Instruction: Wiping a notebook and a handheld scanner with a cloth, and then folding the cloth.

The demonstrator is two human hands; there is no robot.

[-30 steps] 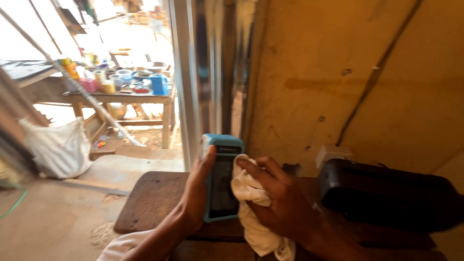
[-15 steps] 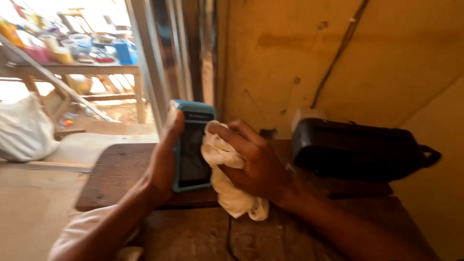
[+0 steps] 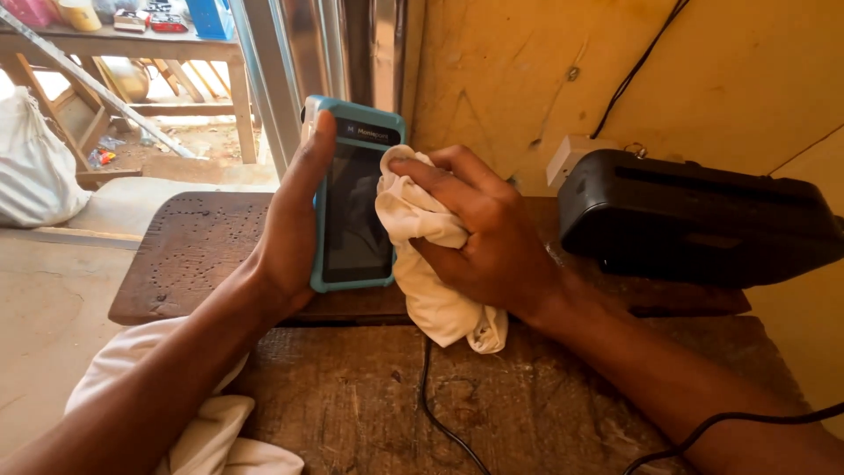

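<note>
A handheld payment terminal [image 3: 354, 207] with a teal case and dark screen stands upright on the wooden table [image 3: 352, 387]. My left hand [image 3: 290, 224] grips its left side and back. My right hand [image 3: 479, 229] clutches a crumpled white cloth [image 3: 431, 264] and presses it against the terminal's right edge. The cloth's tail hangs down onto the table.
A black box-shaped device [image 3: 694, 215] sits at the right by the yellow wall, beside a white plug [image 3: 567, 158]. Black cables [image 3: 440, 413] cross the table. More white cloth [image 3: 211, 431] lies at the lower left. A workbench [image 3: 132, 44] and white sack [image 3: 35, 167] stand outside.
The view has shifted, so the hands and terminal now sit higher and closer in frame. My right hand keeps the cloth against the terminal; my left hand's grip is unchanged.
</note>
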